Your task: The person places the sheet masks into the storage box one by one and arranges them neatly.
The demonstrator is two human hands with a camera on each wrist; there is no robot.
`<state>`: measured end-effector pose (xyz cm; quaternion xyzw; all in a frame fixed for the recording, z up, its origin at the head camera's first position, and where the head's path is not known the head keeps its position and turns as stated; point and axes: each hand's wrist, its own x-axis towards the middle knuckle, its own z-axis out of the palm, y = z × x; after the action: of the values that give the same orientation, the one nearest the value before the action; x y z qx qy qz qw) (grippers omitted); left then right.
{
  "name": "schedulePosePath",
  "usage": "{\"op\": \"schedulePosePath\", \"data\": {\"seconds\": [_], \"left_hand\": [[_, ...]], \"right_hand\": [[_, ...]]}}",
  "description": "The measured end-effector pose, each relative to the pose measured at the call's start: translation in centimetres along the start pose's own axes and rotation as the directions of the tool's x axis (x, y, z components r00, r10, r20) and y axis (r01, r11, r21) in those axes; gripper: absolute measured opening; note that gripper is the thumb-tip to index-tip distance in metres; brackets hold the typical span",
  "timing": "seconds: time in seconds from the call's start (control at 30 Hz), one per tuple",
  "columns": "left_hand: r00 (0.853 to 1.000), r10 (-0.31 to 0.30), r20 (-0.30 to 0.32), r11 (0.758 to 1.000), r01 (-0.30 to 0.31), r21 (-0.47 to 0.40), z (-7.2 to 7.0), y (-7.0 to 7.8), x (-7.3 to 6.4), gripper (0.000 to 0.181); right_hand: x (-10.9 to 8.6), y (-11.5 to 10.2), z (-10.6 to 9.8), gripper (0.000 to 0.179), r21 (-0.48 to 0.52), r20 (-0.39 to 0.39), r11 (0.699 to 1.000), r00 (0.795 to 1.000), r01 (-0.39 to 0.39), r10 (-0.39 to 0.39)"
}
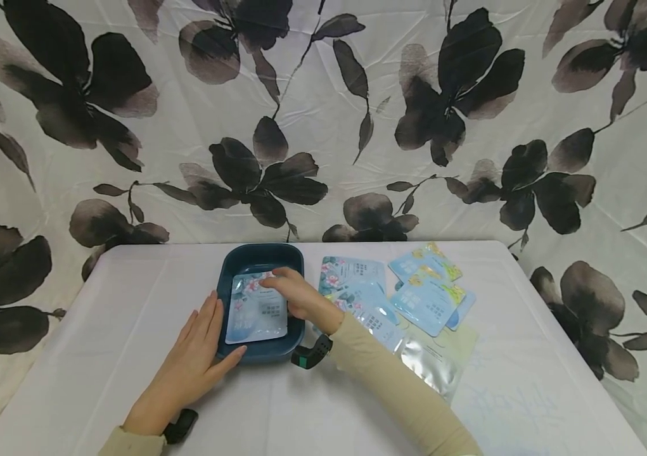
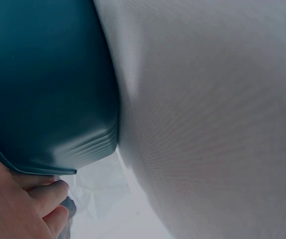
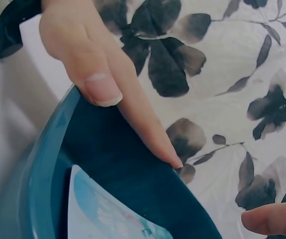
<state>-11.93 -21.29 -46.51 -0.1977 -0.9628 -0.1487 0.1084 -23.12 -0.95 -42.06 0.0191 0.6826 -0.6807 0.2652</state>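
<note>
Inside the blue tub (image 1: 260, 356), one floral sachet (image 1: 257, 316) lies print side up. I have the left hand (image 1: 192, 358) extended along the tub's left side, fingers straight; the right hand (image 1: 303, 297) reaches over the right rim, fingers extended, gripping nothing. For good seating, I judge, brace the tub and press the sachet's corners level. Rightward, loose sachets (image 1: 428, 304) overlap on the table (image 1: 129, 304). Only the right wrist view resolves the gap between thumb and sachet; only the left wrist view shows the tub's ridged outer corner (image 2: 90, 144).
</note>
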Motion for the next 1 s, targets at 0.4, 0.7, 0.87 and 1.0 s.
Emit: {"op": "schedulePosePath", "data": {"seconds": [0.4,0.7,0.87,1.0], "left_hand": [[1.0,0.004,-0.004,1.0,-0.004,0.0,0.0,0.0,0.0,0.094],[1.0,0.016,-0.018,1.0,-0.016,-0.001,-0.1,-0.1,-0.1,0.093],[1.0,0.018,-0.021,1.0,-0.018,-0.001,0.0,-0.1,0.0,0.093],[1.0,0.008,-0.008,1.0,-0.008,-0.008,-0.1,-0.1,0.0,0.093]], "right_hand": [[-0.3,0.1,0.1,0.065,0.038,-0.003,0.999,1.0,-0.012,0.012],[-0.5,-0.3,-0.1,0.066,-0.003,0.009,1.0,1.0,0.021,-0.021],[-0.8,-0.5,-0.5,0.065,-0.058,0.026,0.996,0.998,0.067,-0.065],[-1.5,-0.9,-1.1,0.059,-0.091,0.06,0.988,0.991,0.122,-0.117]]}}
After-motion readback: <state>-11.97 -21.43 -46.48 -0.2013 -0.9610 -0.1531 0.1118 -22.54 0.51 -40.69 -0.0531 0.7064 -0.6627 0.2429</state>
